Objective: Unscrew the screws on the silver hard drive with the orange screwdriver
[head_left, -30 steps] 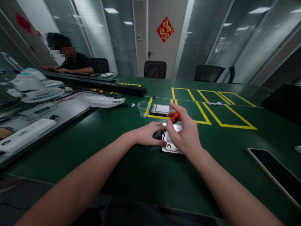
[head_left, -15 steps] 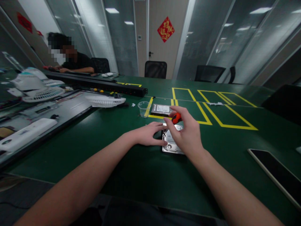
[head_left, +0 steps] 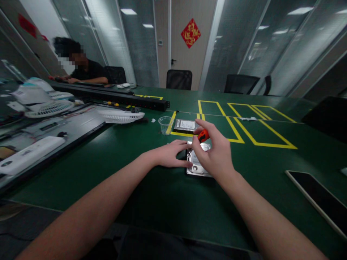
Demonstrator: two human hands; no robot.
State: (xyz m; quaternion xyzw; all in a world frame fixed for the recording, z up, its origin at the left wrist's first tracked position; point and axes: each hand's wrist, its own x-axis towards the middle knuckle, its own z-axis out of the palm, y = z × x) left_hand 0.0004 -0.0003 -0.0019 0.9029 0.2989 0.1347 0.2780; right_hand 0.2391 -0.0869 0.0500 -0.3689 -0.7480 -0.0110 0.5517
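A silver hard drive (head_left: 199, 169) lies flat on the green table, partly covered by my hands. My left hand (head_left: 173, 153) holds its left side, thumb at the lower part and fingers at the upper edge. Above the drive, my right hand (head_left: 217, 151) grips a screwdriver (head_left: 203, 135) by its red and black handle. The screwdriver slants down toward the drive's upper left; its tip is too small to make out. Just beyond, a second hard drive (head_left: 185, 125) rests inside a yellow tape outline, beside a clear plastic cup (head_left: 165, 125).
Yellow tape rectangles (head_left: 271, 145) mark the table. At left lie a large flat panel (head_left: 81, 126), white fan parts (head_left: 120, 115) and a long black bar (head_left: 146, 103). A phone-like device (head_left: 317, 202) lies at right. Another person (head_left: 89, 72) sits at the far left.
The right fingers have shifted slightly around the screwdriver handle, which has turned a little. The left hand and the hard drive stay in place.
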